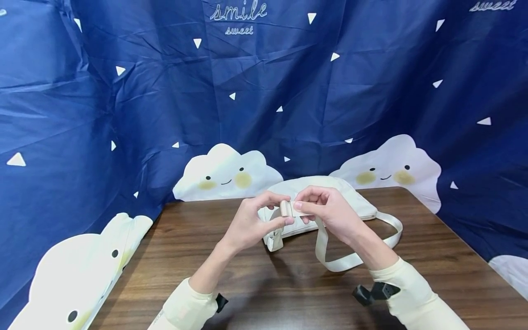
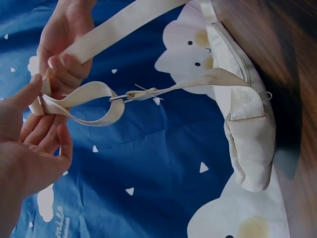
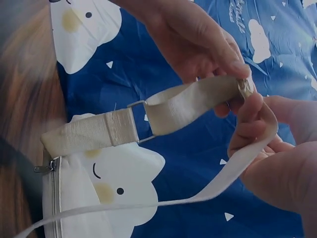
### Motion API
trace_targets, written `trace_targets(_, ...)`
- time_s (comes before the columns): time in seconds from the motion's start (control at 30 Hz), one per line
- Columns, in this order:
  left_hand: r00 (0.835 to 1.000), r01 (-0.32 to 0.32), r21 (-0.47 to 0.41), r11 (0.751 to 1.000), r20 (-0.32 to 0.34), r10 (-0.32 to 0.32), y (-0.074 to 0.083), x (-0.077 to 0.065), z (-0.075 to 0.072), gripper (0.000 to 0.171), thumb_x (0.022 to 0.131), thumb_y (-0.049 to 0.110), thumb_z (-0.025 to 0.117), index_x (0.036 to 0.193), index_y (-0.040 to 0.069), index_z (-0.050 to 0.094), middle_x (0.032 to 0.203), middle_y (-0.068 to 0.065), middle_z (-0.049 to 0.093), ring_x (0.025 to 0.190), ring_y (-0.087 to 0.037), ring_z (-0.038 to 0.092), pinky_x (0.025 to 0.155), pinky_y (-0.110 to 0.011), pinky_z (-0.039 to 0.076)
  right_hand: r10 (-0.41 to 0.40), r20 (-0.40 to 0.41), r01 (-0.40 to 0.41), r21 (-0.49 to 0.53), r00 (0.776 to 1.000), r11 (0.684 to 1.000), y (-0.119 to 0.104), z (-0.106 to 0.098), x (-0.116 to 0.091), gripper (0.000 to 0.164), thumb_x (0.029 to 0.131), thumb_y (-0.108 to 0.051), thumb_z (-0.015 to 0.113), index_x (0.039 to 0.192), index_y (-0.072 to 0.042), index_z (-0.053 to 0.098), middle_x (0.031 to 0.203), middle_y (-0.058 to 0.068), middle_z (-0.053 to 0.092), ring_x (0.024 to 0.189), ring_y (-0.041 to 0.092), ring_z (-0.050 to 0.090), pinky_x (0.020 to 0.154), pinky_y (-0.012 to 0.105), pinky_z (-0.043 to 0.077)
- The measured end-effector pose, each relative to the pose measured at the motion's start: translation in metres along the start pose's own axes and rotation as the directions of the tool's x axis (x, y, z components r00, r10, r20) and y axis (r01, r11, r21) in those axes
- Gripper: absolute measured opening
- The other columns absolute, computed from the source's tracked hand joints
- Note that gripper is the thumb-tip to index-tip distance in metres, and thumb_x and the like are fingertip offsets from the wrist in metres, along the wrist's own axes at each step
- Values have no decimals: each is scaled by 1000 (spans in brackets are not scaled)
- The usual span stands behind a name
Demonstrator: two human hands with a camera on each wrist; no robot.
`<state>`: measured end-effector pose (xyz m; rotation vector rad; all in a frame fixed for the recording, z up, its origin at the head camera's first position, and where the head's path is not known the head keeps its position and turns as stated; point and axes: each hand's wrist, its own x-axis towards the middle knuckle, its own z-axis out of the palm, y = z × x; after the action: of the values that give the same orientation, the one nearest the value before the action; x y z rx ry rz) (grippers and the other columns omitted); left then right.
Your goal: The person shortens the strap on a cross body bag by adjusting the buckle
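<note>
Head view looks forward and down; both wrist views, closer and tipped sideways, share the strap

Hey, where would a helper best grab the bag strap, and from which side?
Probably the outer bend of the strap near the right end of the bag, from the person's right. It bows outward there, beyond the right hand pinching another stretch, so its edge is exposed.

Well behind our bare fingers we wear cream sleeves, the left faintly marked, with black devices beside both
</note>
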<state>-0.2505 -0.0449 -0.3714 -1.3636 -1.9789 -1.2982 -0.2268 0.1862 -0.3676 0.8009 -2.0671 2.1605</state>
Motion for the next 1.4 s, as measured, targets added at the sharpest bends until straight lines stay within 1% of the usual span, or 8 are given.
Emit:
trace_targets(0.17,1000,-12,4,1000,-14,12,-2,0,2,35,83,17,88,114,12,73,112,4,74,98,-11,67,83,-37,55,5,-33,-6,-49,999,999,1,2,1,18,92,-8,76,100,5,68,79,15,64,61,21,58,59,28,48)
trace_targets(0.37,999,-31,-25,999,-15,31,-3,1,1,37,87,16,84,120,10,70,109,4,74,98,-11,68,85,-39,55,62,9,-61,-54,998,997,-5,-7,1,26,97,-15,72,110,6,63,74,11,58,64,23,58,59,28,50)
trace_targets(0.53,999,-47,-41,998,-6,47,-4,3,1,38,87,16,84,122,11,69,108,4,73,97,-11,68,84,-41,55,53,4,-52,-152,999,987,-10,-15,1,23,96,-16,73,106,4,69,76,9,60,66,21,56,58,29,48)
trace_targets(0.77,998,56,-65,996,-6,-57,0,1,2,40,83,12,87,120,10,71,104,3,75,96,-13,68,87,-37,54,12,-16,-15,-192,1000,981,-12,-12,0,15,93,-14,76,101,-2,71,80,9,63,64,22,55,59,28,47)
trace_targets(0.93,994,108,-112,988,-14,-110,22,4,3,39,82,2,85,117,2,70,99,-6,76,90,-17,69,81,-42,55,10,-16,-13,-192,1000,981,-9,-7,-1,17,94,-16,76,102,-2,70,79,9,62,64,22,55,60,28,47)
trace_targets(1.07,997,74,-95,993,-30,-77,31,6,3,37,81,0,85,115,0,70,95,-7,76,86,-16,70,75,-38,55,5,-35,-12,-209,999,978,-9,-3,0,17,94,-18,76,101,-4,70,78,9,60,64,21,54,58,28,46)
trace_targets(1.27,998,27,-50,998,-55,-30,7,2,6,35,84,14,86,116,10,73,101,6,75,92,-12,70,81,-37,55,-1,-16,-2,-212,1000,977,-10,-2,0,19,96,-18,74,107,-4,68,83,16,63,67,25,56,61,30,47)
trace_targets(1.4,996,29,-58,998,-80,-33,20,3,2,33,83,6,85,114,5,72,100,-2,76,90,-14,70,82,-37,53,55,33,-47,-216,998,975,-10,-10,-1,24,98,-20,71,114,-1,67,85,22,65,71,24,59,61,30,46)
